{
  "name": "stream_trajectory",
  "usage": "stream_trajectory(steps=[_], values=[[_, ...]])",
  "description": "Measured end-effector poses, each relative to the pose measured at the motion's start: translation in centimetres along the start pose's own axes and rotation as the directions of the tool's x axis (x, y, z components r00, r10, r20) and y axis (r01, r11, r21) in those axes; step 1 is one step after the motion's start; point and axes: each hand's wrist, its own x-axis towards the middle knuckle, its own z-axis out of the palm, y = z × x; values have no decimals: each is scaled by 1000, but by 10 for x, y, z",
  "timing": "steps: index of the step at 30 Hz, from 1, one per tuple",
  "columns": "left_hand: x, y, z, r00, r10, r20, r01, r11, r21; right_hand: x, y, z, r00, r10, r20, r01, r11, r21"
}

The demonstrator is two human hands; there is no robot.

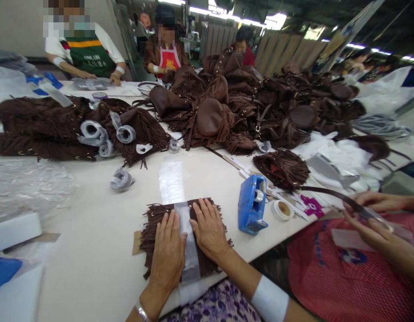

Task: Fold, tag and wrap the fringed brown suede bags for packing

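A dark brown fringed bag (207,259) lies flat on the white table in front of me. Down its middle runs a clear plastic strip (190,264), which stretches past the far edge onto the tabletop. My left hand (168,246) rests flat on the bag left of the strip, fingers extended. My right hand (209,228) lies flat on the right side, fingers spread and thumb near the strip. Neither hand grips anything. A piece of brown card (137,243) sticks out from under the bag's left side.
A blue tape dispenser (249,208) and a tape roll (282,209) stand to the right. Brown fringed bags (210,116) are heaped across the back. Rolled plastic strips (121,180) lie at left. A co-worker's hands (371,219) hold a brown strap at right; other people stand across the table.
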Motion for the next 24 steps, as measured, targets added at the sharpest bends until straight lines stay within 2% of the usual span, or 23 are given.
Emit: stream_trajectory(steps=[3,5,9,12,14,17,20,24], values=[[-2,-1,11,999,-22,39,19,997,79,-6,11,19,1000,-12,11,12,1000,4],[-4,-1,14,999,-28,32,24,994,107,-4,15,21,1000,-29,5,29,1000,11],[2,-11,9,1000,-8,3,8,996,85,20,18,-1,999,-36,4,36,997,68],[20,-35,3,1000,0,-10,1,999,52,53,20,-20,980,-160,118,151,985,79],[35,-54,2,1000,10,14,-11,997,78,73,21,-25,930,-286,231,285,958,41],[54,-76,6,993,25,115,-43,986,158,93,22,-23,840,-417,346,455,890,-31],[64,-82,7,983,11,181,-43,983,177,102,24,-15,771,-494,402,562,824,-66],[72,-79,4,987,-21,162,1,993,118,106,30,-4,693,-564,449,656,751,-70]])
